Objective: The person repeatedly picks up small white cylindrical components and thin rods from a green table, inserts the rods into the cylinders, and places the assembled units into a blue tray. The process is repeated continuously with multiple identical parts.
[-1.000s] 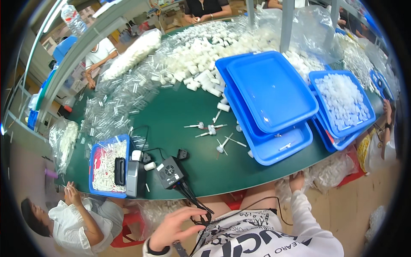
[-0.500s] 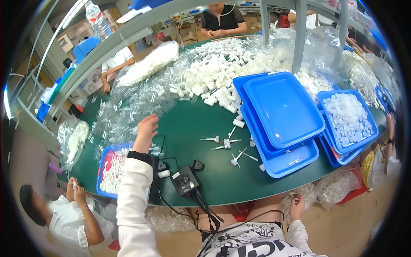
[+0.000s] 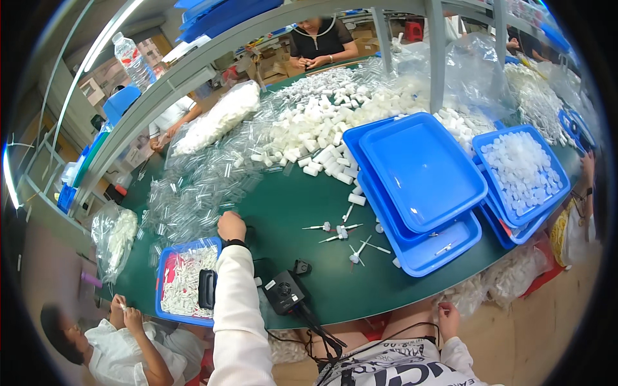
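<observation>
My left hand (image 3: 232, 227) is closed, knuckles up, at the near edge of a heap of clear plastic tubes (image 3: 193, 193). Its fingertips are hidden, so what it grips, if anything, does not show. Below my forearm's left side, a blue tray (image 3: 159, 293) holds many thin white sticks (image 3: 183, 289), with a black oblong case (image 3: 207, 289) across its right side. Down beside my lap, past the table's edge, my right hand (image 3: 449, 320) has its fingers curled in; anything within them is too small to make out. Several small white stick-and-cap pieces (image 3: 338, 233) lie mid-table.
A black box (image 3: 283, 293) with cables sits at the table's front edge. Stacked blue trays (image 3: 421, 174) stand to the right, beside another tray of translucent caps (image 3: 521, 170). White cylinders (image 3: 322, 132) are heaped behind. A grey frame (image 3: 436, 58) crosses above. Other people work around the table.
My left hand has come down and nearer, from raised with fingers stretched to closed by the tubes. The black case now shows on the tray. My view has shifted slightly; the right hand stays low.
</observation>
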A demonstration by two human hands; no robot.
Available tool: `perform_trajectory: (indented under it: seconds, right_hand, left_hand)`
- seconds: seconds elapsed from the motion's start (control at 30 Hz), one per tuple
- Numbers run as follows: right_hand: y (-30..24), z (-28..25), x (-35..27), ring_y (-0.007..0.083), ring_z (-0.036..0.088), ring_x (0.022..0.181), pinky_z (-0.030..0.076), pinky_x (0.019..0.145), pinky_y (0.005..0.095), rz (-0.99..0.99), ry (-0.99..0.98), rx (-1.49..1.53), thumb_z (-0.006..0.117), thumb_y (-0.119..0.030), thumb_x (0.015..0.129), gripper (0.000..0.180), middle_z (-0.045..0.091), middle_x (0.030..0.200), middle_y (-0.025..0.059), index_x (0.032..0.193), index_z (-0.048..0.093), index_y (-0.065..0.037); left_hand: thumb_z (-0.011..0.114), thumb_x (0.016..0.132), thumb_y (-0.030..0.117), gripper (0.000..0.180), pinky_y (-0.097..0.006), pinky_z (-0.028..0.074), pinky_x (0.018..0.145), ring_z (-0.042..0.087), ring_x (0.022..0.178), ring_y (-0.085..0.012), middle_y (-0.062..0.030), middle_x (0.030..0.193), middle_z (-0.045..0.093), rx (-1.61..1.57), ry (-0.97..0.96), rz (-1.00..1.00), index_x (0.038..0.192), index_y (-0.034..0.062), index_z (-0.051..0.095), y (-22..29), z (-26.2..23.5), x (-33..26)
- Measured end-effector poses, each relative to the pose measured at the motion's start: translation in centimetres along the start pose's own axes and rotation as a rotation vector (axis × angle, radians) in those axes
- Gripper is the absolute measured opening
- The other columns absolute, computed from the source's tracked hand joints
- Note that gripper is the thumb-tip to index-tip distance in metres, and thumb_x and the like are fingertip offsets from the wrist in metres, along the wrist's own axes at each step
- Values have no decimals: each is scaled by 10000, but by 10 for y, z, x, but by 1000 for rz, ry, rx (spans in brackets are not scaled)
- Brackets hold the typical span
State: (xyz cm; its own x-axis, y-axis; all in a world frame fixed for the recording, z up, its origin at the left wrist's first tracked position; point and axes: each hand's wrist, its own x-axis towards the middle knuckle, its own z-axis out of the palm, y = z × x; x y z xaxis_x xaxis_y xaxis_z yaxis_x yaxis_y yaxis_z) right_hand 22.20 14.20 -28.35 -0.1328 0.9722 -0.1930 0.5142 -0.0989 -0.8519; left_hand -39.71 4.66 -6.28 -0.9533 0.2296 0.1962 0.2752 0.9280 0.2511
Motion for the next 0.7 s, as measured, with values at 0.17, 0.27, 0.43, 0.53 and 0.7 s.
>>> perform_trajectory:
  seconds: [0.17,0.27,0.43,0.53,0.7]
  right_hand:
    - [-23,-14,-4,187,612,709,486,665,298,-43,-42,-2,560,-88,795,166,647,817,115,917,627,3]
    - [-58,-42,-8,161,617,711,494,667,288,-36,-489,-173,541,-101,810,170,652,800,108,900,635,9]
    - [-151,-111,-12,132,618,706,500,658,273,190,-1001,-152,513,-142,853,206,663,784,84,872,642,17]
    - [-228,-133,-2,115,613,689,493,639,256,-132,-1022,-147,531,-174,869,215,662,782,73,868,642,11]
    - [-336,-112,31,167,602,631,464,593,285,-629,-541,-139,578,-230,828,225,635,704,100,831,635,-13]
  left_hand:
    - [645,730,135,100,-436,457,669,606,765,-312,-128,792,619,-104,322,161,790,110,569,24,-11,-14]
    - [629,817,163,199,-302,448,534,612,624,-204,-101,770,593,-729,277,256,856,46,472,5,-22,-2]
    - [529,907,222,314,-230,443,559,606,701,-143,-119,967,608,-1327,-170,269,1127,15,443,64,-116,-113]
    - [512,907,188,383,-247,439,602,563,706,-131,-106,955,588,-1402,-286,387,1216,-21,423,70,-152,-164]
    - [492,874,114,385,-262,417,623,503,688,-149,-97,923,541,-1522,-363,469,1210,-57,414,54,-192,-227]
